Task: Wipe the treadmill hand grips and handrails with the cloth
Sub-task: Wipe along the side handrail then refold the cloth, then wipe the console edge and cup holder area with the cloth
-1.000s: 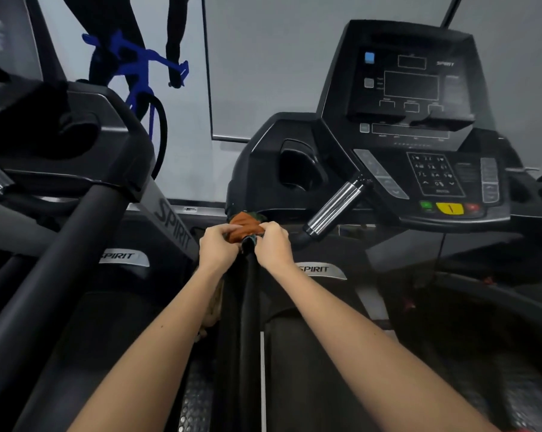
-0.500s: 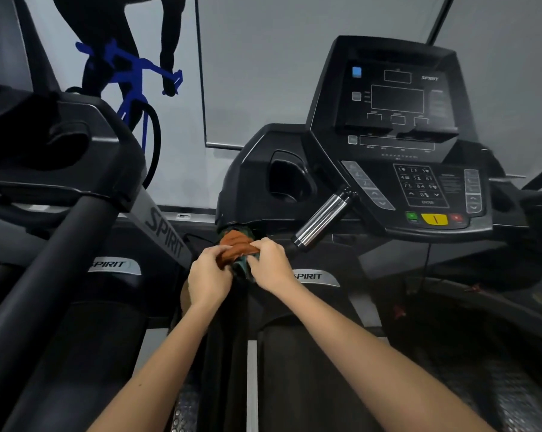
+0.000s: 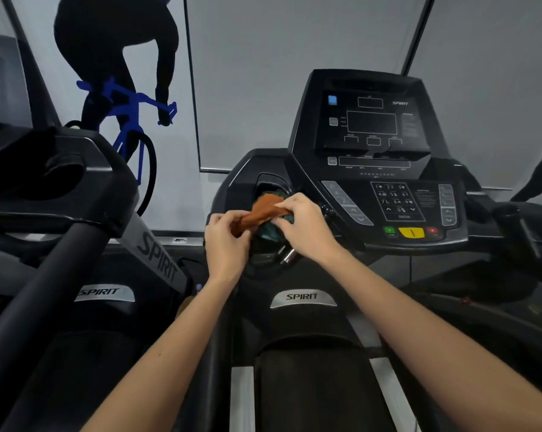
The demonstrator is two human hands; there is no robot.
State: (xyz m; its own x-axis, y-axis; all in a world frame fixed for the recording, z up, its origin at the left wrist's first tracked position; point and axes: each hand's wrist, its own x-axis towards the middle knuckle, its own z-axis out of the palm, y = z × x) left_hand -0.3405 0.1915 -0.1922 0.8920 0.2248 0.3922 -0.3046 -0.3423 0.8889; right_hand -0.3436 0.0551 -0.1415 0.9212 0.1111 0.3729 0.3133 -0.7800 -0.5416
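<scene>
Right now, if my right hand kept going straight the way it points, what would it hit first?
Your right hand pinches the orange cloth and points up-left. Beyond the cloth, it would probably first meet the recessed pocket in the treadmill console, though depth is hard to judge here.

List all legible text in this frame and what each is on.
"SPIRIT": left treadmill upright
"SPIRIT": left treadmill cover badge
"SPIRIT": right treadmill cover badge
"SPIRIT": console display
"1" to "9", "0", "ENTER": keypad
small console print and the display's field labels: too blurred to read.
</scene>
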